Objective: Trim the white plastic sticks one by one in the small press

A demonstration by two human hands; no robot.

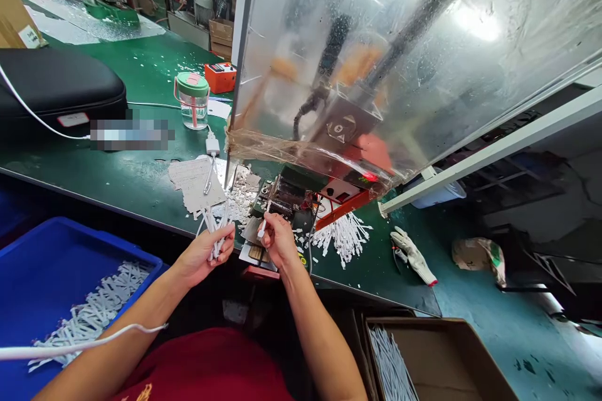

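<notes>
In the head view, my left hand (200,257) is closed around a bundle of short white cables (217,223), their ends sticking up past the fingers. My right hand (281,241) pinches one white cable piece with a flat connector-like end (262,230). It is held at the front of a small dark bench machine (288,193), by a metal plate (251,230). Whether the piece touches the machine I cannot tell. To the right of that hand lies a fanned pile of white cables with plug ends (345,235).
A smeared clear plastic shield (301,75) hangs over the machine. White scraps (242,191) litter the green table (155,185). A lidded jar (192,103) stands behind. Lower left is a blue bin (42,250) of white pieces; lower right, a cardboard box (451,351). A glove (414,257) lies right.
</notes>
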